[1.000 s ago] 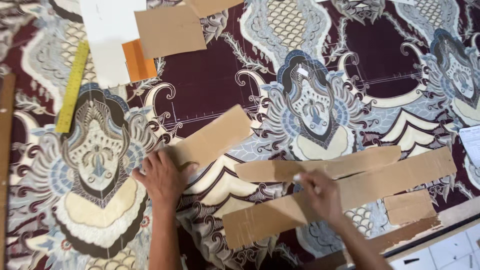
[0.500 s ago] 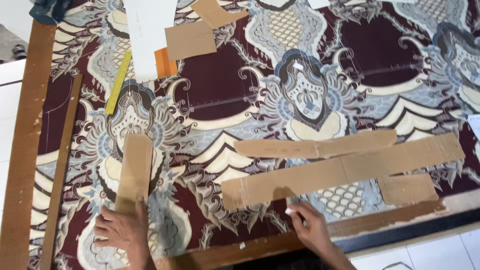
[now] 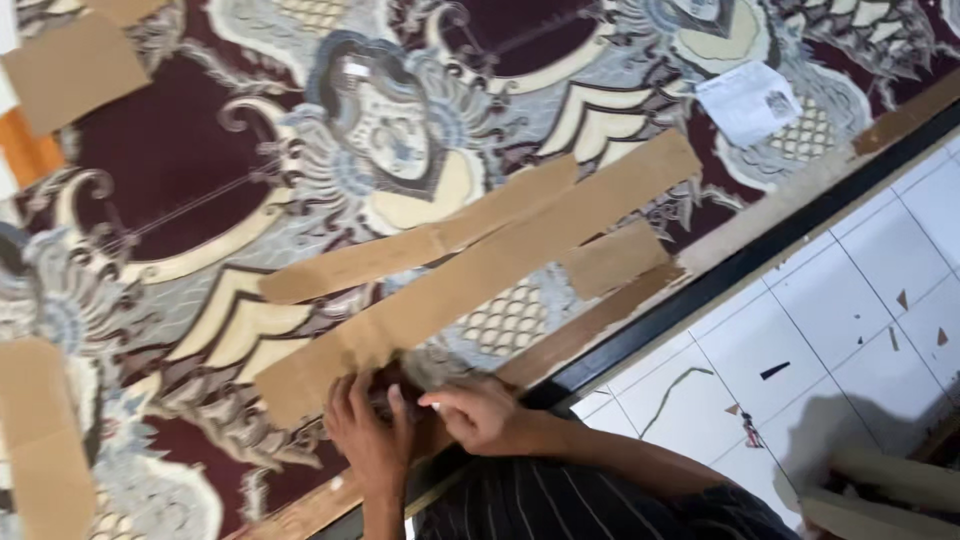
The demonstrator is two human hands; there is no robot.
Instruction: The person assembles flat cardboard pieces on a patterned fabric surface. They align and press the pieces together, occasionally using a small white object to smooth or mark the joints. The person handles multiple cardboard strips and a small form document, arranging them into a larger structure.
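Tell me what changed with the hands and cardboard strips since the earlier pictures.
The left hand let go of the separate strip at left and joined the right hand at the long strip's near end. The strips stayed crossed on the patterned cloth.

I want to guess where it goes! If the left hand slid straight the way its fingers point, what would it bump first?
Probably the long cardboard strip: the left hand points up the patterned cloth, fingertips at that strip's near end.
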